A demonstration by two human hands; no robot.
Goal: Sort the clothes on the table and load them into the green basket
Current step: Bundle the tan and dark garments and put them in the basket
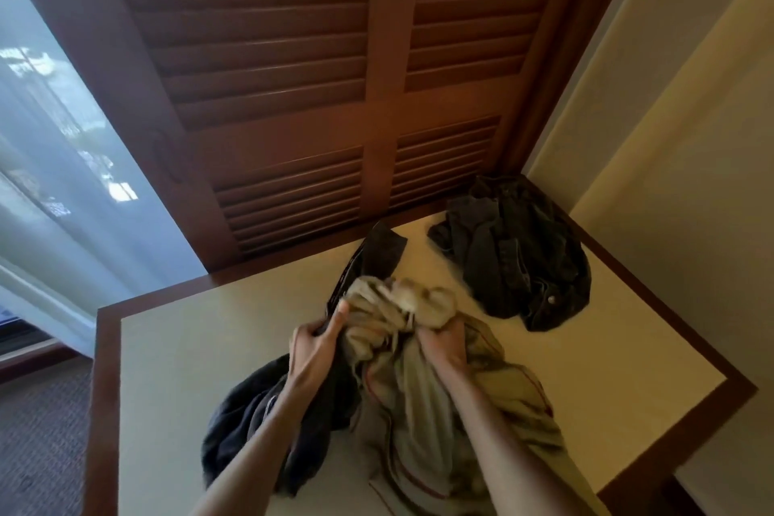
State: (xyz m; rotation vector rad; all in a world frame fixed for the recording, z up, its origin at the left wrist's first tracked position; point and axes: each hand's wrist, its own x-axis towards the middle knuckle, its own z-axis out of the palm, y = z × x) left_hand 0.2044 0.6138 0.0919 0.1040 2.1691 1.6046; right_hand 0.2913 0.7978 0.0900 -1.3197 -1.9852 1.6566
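A beige garment point(423, 402) lies crumpled near the front middle of the worktop point(176, 352), its cloth thin and creased, with a narrow dark red line of piping or stitching running along some of its seams. Its upper part is bunched into a blurred wad between the two hands. Beneath and to the left of it lies a dark garment point(247, 432), navy or charcoal (the light makes it hard to say), partly covered by the beige cloth and by the left forearm; a dark strip of cloth point(375, 256) reaches out from the pile towards the back edge. Well apart, in the far right corner of the worktop, sits a heap of dark denim point(519, 247) with a metal button showing.

The left hand point(318, 344) comes in from the lower left, its fingers curled round the left edge of the bunched cloth, thumb pointing up. The right hand point(446, 344) comes in from the lower right, back of the hand upward, its fingers closed on the beige wad. Both forearms are bare.

Behind the worktop stand brown louvred doors point(335, 75).
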